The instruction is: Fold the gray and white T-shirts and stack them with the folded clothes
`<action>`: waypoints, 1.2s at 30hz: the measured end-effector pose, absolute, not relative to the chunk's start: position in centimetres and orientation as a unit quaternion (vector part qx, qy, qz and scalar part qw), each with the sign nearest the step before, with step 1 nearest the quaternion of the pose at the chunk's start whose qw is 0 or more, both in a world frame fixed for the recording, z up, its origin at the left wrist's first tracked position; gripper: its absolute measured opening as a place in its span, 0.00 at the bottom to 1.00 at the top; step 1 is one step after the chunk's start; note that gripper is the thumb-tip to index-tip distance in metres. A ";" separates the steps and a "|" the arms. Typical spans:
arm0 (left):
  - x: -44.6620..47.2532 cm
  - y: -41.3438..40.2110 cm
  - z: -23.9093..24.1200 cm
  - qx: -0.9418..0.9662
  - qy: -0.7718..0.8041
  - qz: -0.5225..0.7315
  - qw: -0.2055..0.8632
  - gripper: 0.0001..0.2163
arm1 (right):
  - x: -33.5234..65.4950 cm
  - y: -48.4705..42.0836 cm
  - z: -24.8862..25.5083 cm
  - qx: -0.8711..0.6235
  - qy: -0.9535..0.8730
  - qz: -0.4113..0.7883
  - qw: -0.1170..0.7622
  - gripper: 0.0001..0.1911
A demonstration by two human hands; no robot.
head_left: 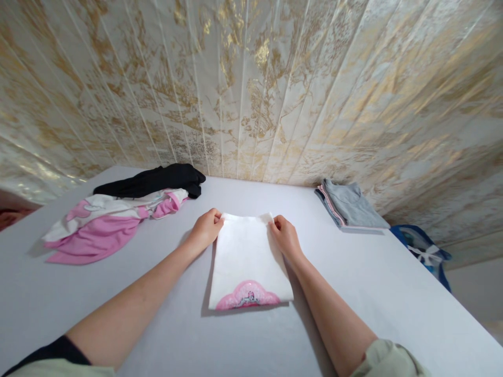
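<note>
A white folded garment (247, 256) with a pink print at its near edge lies flat in the middle of the white table (393, 293). My left hand (206, 228) pinches the garment's far left corner, fingers closed on the cloth. My right hand (285, 234) grips the far right corner the same way. Both forearms reach out over the table on either side of the garment.
A loose pile of pink-and-white clothes (106, 222) with a black garment (157, 179) behind it lies at the left. A folded stack of grey clothes (349, 209) sits at the far right by the gold-patterned wall. A blue bag (424, 251) hangs beyond the table's right edge.
</note>
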State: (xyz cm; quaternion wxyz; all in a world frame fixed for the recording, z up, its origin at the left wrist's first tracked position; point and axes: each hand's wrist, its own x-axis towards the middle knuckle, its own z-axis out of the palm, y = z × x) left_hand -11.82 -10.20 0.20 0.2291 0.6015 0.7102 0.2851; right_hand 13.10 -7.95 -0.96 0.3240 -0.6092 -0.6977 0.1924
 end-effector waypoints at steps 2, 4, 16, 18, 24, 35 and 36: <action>-11.8 -10.1 0.0 0.605 0.711 0.283 0.218 0.03 | 13.0 -7.8 -1.0 -0.616 -0.694 0.184 0.324 0.09; -11.7 -10.0 -0.2 0.609 0.713 0.280 0.206 0.02 | 12.9 -7.7 -1.0 -0.623 -0.692 0.177 0.321 0.09; -11.7 -10.9 0.9 0.614 0.728 0.241 0.189 0.04 | 12.9 -7.8 -1.4 -0.631 -0.690 0.170 0.312 0.08; -11.6 -10.9 1.0 0.612 0.729 0.236 0.195 0.04 | 12.8 -7.8 -1.3 -0.633 -0.691 0.166 0.309 0.08; -11.8 -10.8 1.2 0.593 0.732 0.244 0.229 0.06 | 12.8 -8.0 -1.2 -0.628 -0.695 0.165 0.311 0.07; -12.2 -10.8 1.4 0.587 0.704 0.256 0.306 0.08 | 13.0 -8.1 -1.1 -0.615 -0.687 0.190 0.338 0.13; -12.1 -10.7 1.4 0.592 0.705 0.251 0.299 0.07 | 13.0 -8.1 -1.1 -0.613 -0.688 0.189 0.338 0.13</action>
